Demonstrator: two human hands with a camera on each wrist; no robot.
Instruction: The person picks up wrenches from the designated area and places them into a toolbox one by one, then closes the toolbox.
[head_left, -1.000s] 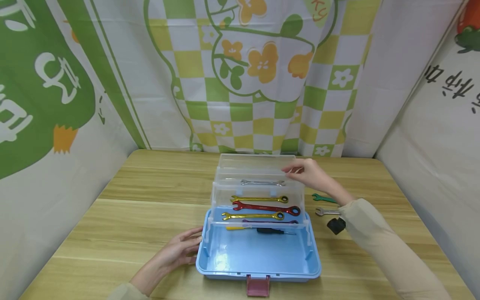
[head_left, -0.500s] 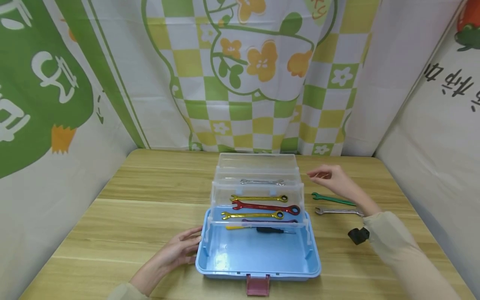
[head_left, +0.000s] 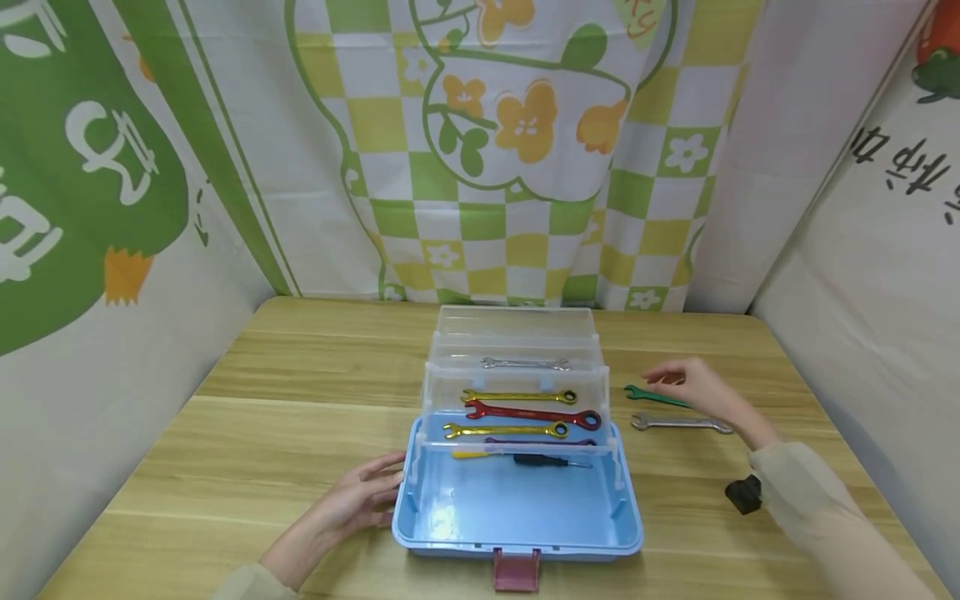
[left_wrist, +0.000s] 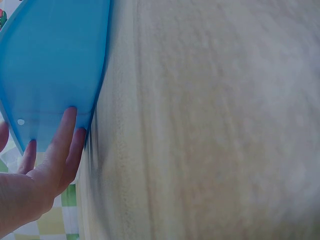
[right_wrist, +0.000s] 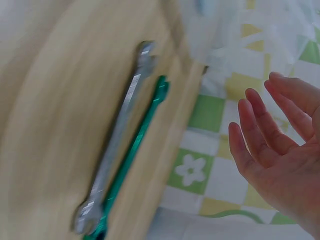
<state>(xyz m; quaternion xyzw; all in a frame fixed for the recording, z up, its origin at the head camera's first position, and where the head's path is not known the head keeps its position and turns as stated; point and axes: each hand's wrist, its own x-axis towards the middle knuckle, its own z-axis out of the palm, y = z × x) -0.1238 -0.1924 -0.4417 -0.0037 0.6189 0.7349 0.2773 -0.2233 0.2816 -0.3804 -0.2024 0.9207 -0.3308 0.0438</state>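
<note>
My left hand (head_left: 352,502) rests its fingertips on the left side wall of a blue toolbox (head_left: 517,504); the left wrist view shows relaxed fingers (left_wrist: 62,135) against that wall. Above a green wrench (head_left: 652,395) on the table hovers my right hand (head_left: 697,390), partly covering it. In the right wrist view its fingers (right_wrist: 255,130) are apart and hold nothing. Just in front of the green wrench lies a silver wrench (head_left: 678,423). The toolbox's clear trays hold a silver wrench (head_left: 525,364), yellow wrenches (head_left: 517,397), a red wrench (head_left: 532,414) and a purple wrench (head_left: 517,442).
A black screwdriver (head_left: 543,461) and a yellow-handled tool (head_left: 472,455) lie in the toolbox's base. Its pink latch (head_left: 516,571) hangs at the front. Wood-grain table (head_left: 247,433) surrounds the box, and a patterned curtain (head_left: 510,233) stands behind.
My right hand has left the right end of the clear upper tray and moved right and down to the green wrench. The left hand has stayed on the box.
</note>
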